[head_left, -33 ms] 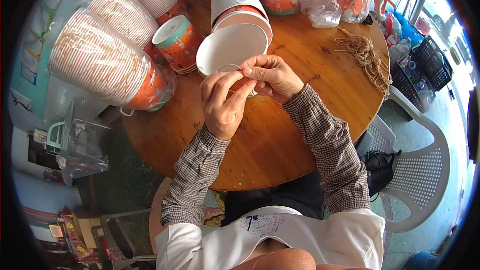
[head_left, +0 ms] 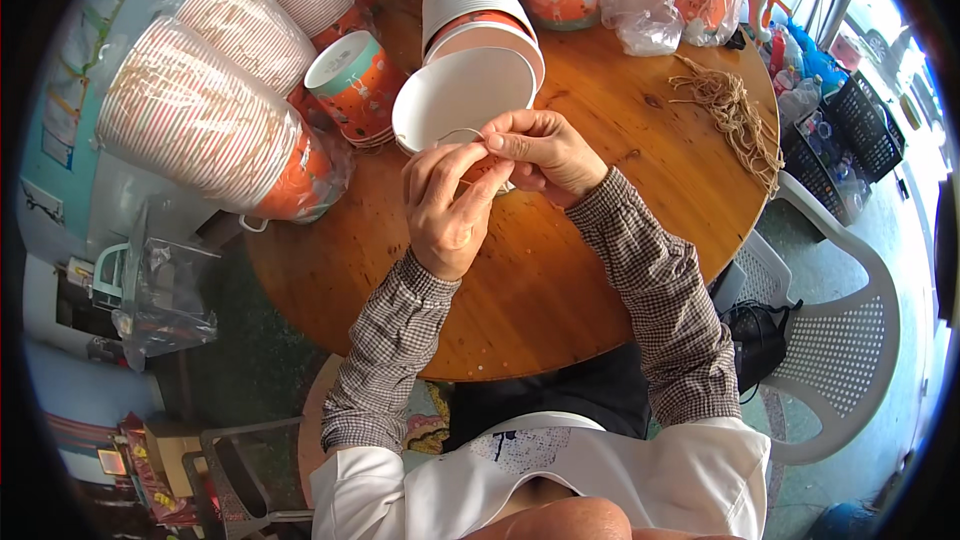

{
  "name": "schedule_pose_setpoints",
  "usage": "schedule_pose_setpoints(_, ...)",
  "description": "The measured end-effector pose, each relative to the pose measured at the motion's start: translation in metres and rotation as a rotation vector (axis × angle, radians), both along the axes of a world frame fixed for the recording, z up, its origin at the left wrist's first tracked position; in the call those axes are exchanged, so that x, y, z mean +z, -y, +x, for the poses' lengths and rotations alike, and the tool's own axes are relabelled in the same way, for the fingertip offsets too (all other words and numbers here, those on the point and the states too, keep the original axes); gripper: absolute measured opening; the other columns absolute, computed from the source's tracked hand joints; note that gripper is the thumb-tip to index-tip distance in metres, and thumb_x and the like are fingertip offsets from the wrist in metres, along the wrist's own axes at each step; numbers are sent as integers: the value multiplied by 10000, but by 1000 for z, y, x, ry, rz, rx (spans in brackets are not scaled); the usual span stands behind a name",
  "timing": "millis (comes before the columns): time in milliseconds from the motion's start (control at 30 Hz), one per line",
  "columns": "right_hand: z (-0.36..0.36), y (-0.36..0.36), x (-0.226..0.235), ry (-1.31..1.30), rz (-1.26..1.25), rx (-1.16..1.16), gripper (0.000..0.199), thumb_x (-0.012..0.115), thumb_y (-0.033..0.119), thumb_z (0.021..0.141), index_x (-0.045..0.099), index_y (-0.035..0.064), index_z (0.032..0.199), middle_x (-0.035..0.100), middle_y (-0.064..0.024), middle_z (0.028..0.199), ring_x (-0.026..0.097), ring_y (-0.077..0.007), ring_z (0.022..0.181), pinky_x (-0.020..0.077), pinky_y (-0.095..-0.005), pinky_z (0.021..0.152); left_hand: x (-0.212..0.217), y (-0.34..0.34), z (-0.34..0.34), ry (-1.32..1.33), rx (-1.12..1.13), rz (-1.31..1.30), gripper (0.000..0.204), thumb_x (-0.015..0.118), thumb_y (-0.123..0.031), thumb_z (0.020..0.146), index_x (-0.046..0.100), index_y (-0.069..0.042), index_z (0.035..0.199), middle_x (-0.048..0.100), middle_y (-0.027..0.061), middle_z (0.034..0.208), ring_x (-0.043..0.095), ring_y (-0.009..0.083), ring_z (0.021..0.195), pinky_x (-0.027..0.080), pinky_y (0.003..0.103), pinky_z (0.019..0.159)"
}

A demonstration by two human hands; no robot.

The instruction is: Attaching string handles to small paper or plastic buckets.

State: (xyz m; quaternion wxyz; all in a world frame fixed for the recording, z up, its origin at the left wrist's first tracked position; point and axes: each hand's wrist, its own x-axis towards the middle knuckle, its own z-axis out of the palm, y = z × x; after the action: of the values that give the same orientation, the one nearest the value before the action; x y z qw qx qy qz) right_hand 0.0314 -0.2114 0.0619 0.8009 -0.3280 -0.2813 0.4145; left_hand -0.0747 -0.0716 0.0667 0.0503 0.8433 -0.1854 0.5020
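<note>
Both hands, the left hand (head_left: 445, 215) and the right hand (head_left: 550, 155), are close together over the round wood desk (head_left: 540, 280). Their fingers are pinched around one thin string (head_left: 460, 131), which makes a small loop at the fingertips. That string is right by the near side of one tub (head_left: 465, 95), and the tub's white inside shows. Just behind it lies one stack of tubs (head_left: 475, 0), tipped on its side. One short orange stack (head_left: 365, 90) is to the left; its tubs are too tightly packed to count. Past that are two tall stacks in clear wrap, one near (head_left: 190, 120) and one behind (head_left: 245, 35). More stacks are at the back, partly cut off. One bundle of tan strings (head_left: 735, 110) hangs over the right edge. One white chair (head_left: 835, 340) is beside the desk.
</note>
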Motion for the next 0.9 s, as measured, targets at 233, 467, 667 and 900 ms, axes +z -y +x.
schedule_pose_setpoints(233, -1, -1, -1, -44, 63, 4, 134, 667, 131, 893, 673, 17, 962, 551, 34, 665, 412, -28, 503, 318, -186, 445, 0, -4, 0, 21, -42, 39, 231, 681, -41, 761, 727, -100, 979, 673, -12, 1064, 593, 178, 985, 456, 355, 894)
schedule_pose_setpoints(467, 5, -2, -7, -1, 58, -56, 137, 657, 144, 902, 671, 19, 957, 527, 42, 641, 406, -39, 500, 302, -191, 439, -10, 0, -1, -17, -82, 3, 222, 701, -43, 758, 721, -87, 974, 679, -2, 1073, 604, 179, 1026, 460, 345, 896)
schedule_pose_setpoints(667, 3, -5, -6, 38, 36, -24, 134, 652, 162, 909, 660, 31, 933, 536, 24, 634, 439, -45, 505, 311, -192, 438, -14, -1, 1, -71, -151, -125, 216, 695, -19, 794, 703, -55, 1007, 674, 61, 1110, 630, 238, 1049, 490, 376, 911)
schedule_pose_setpoints(900, -5, -5, 4, 52, -25, -144, 159, 599, 176, 944, 640, 29, 986, 532, 23, 648, 438, -54, 508, 337, -198, 436, -13, -5, 3, -69, -215, -262, 212, 669, 32, 815, 691, -26, 1018, 661, 112, 1141, 624, 284, 1089, 513, 377, 930)
